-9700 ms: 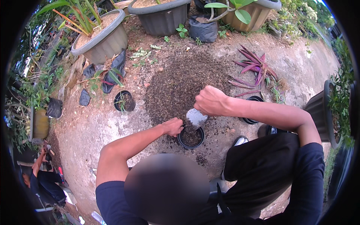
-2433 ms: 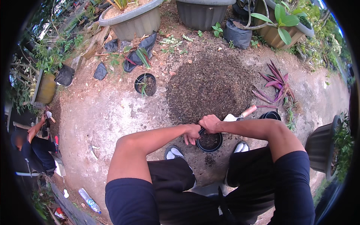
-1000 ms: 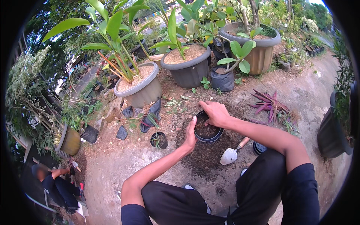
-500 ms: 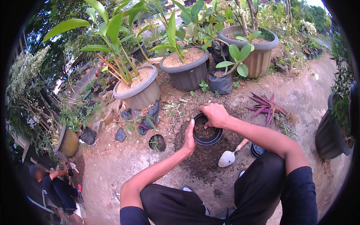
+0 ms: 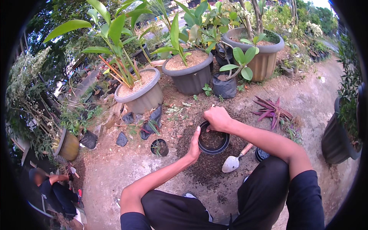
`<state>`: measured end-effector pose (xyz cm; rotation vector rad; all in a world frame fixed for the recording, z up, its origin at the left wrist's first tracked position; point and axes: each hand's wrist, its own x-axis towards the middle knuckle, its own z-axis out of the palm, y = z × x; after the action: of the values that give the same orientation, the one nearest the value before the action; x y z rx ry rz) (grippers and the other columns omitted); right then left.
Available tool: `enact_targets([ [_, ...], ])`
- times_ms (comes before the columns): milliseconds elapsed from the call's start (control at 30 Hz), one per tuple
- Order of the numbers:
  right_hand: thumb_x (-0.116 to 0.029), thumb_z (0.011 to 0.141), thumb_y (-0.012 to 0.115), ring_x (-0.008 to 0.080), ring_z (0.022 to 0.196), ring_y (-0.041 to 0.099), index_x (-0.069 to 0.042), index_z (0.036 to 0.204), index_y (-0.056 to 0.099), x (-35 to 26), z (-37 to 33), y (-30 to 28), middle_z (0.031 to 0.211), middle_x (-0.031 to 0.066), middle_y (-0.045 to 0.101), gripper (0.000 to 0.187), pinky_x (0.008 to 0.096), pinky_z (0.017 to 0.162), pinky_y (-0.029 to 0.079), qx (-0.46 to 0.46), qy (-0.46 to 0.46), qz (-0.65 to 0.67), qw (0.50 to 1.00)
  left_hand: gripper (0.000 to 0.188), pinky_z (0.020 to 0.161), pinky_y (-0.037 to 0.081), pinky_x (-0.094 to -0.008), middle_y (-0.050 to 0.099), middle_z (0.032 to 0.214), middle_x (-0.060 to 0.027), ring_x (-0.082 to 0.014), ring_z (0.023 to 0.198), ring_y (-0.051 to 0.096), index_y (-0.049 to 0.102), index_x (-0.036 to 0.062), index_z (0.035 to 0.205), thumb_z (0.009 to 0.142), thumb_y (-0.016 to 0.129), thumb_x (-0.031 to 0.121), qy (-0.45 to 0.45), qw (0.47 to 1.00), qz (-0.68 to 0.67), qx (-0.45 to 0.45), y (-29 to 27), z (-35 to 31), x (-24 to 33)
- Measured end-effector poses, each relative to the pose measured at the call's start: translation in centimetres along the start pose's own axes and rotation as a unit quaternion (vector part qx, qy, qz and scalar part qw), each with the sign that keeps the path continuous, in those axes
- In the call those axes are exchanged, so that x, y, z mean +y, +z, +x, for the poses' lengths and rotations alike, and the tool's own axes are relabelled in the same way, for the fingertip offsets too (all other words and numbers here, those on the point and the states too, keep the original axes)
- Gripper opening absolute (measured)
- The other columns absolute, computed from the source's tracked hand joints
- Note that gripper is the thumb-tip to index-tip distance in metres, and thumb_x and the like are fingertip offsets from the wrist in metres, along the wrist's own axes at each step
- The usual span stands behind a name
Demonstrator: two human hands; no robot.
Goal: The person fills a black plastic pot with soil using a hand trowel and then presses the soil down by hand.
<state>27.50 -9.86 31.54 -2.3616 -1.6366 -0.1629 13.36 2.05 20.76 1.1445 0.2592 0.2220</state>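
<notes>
On the ground before me, a round black plastic pot (image 5: 214, 152) holds dark soil (image 5: 213, 141). My left hand (image 5: 194, 145) presses against the pot's left side, its thumb up along the rim. Curled over the far rim is my right hand (image 5: 218, 119), thumb on the inside of the pot; its other fingertips are hidden. Close to the pot's near right lies a trowel (image 5: 231, 163) with a wooden handle, its blade dusted with soil. Loose dark soil (image 5: 188, 168) is spread around the pot.
A small potted plant (image 5: 159, 147) stands left of the pot, and a purple-leaved plant (image 5: 273, 110) lies to the right. Another black pot (image 5: 262, 154) sits by my right knee. Large planters (image 5: 188, 79) line the far side. Another person (image 5: 57, 191) sits at far left.
The black pot has shifted slightly toward me and to the right, showing more of the soil inside. My right hand stays at the far rim, and my left hand moves along with the pot.
</notes>
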Motion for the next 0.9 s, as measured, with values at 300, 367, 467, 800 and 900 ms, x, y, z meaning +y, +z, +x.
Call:
enact_targets([
  [300,-0.026,0.067,0.089,0.0365,0.084,0.073,-0.003,0.086,0.068,1.2,-1.0,1.7,0.083,0.0156,0.071,0.036,0.0471,0.073,0.058,0.003,-0.020,-0.012,1.000,0.065,0.103,0.053,-0.0411,0.059,0.139,-0.0086,-0.0194,0.125,0.060,0.047,0.0118,0.146,0.104,0.042,0.061,-0.055,0.998,-0.014,0.004,1.5,-0.7,0.0],
  [367,-0.024,0.067,0.089,0.0373,0.085,0.072,-0.002,0.086,0.067,2.3,-0.7,1.9,0.085,0.0167,0.071,0.036,0.0479,0.073,0.058,0.058,-0.047,0.009,0.997,0.065,0.103,0.053,-0.0432,0.058,0.142,-0.0086,-0.0209,0.128,0.059,0.047,0.0144,0.147,0.106,0.034,0.063,-0.069,0.996,-0.036,0.037,2.8,-0.4,0.3],
  [467,-0.014,0.075,0.078,0.0396,0.085,0.072,0.002,0.093,0.065,-0.1,0.1,0.8,0.087,0.0185,0.071,0.027,0.0492,0.074,0.058,0.181,-0.118,0.046,0.975,0.066,0.103,0.054,-0.0424,0.059,0.142,-0.0076,-0.0207,0.127,0.060,0.047,0.0128,0.147,0.105,0.037,0.062,-0.022,0.996,-0.006,0.083,-0.1,0.6,0.1],
  [800,-0.018,0.083,0.057,0.0452,0.079,0.070,0.011,0.078,0.067,-2.1,-1.1,5.0,0.080,0.0304,0.069,0.031,0.0505,0.075,0.057,-0.191,-0.117,0.132,0.966,0.059,0.112,0.032,-0.0338,0.056,0.132,-0.0120,-0.0203,0.126,0.049,0.051,-0.0025,0.138,0.108,0.040,0.048,0.131,0.975,0.169,0.065,-2.7,2.4,-2.2],
  [900,-0.024,0.086,0.052,0.0460,0.086,0.070,0.013,0.084,0.068,-1.5,-1.4,5.1,0.086,0.0323,0.070,0.040,0.0517,0.084,0.055,-0.227,-0.095,0.157,0.956,0.059,0.113,0.031,-0.0336,0.057,0.132,-0.0128,-0.0209,0.126,0.049,0.051,-0.0026,0.138,0.108,0.040,0.047,0.147,0.965,0.210,0.051,-0.3,0.9,-0.5],
])
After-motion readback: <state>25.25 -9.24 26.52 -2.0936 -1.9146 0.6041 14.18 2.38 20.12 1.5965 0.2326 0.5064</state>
